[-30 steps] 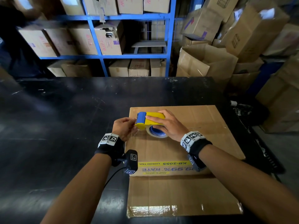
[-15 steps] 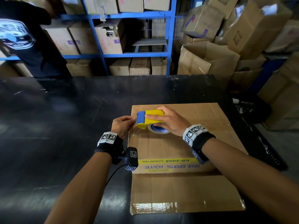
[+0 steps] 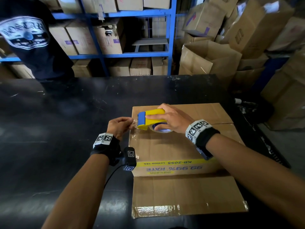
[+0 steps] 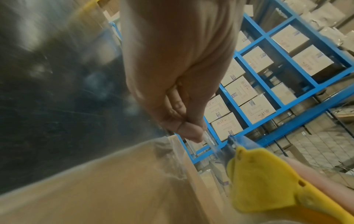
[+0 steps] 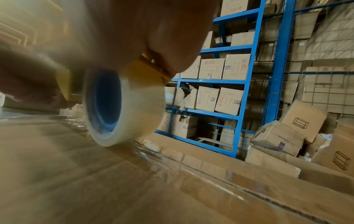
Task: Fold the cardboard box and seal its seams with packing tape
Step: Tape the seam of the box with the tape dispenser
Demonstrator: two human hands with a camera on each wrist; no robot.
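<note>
A folded brown cardboard box (image 3: 166,149) with a yellow printed band stands on the black table (image 3: 57,129), its near flap lying flat toward me. My right hand (image 3: 171,119) grips a yellow and blue tape dispenser (image 3: 149,119) over the box top near its left edge. The clear tape roll (image 5: 122,106) on a blue core touches the box top (image 5: 95,174). My left hand (image 3: 119,127) pinches the free end of the clear tape (image 4: 207,141) just left of the dispenser's blue blade (image 4: 234,141), at the box's left edge (image 4: 184,151).
A person in a dark printed shirt (image 3: 28,40) stands at the table's far left. Blue shelving (image 3: 170,38) full of cartons runs behind the table. Loose and open cartons (image 3: 214,60) pile up at the far right, close to the table's right edge.
Both hands and the dispenser have shifted slightly away from me along the box's left edge, and the tape end is drawn out a little. The person at the far left has stepped further into view.
</note>
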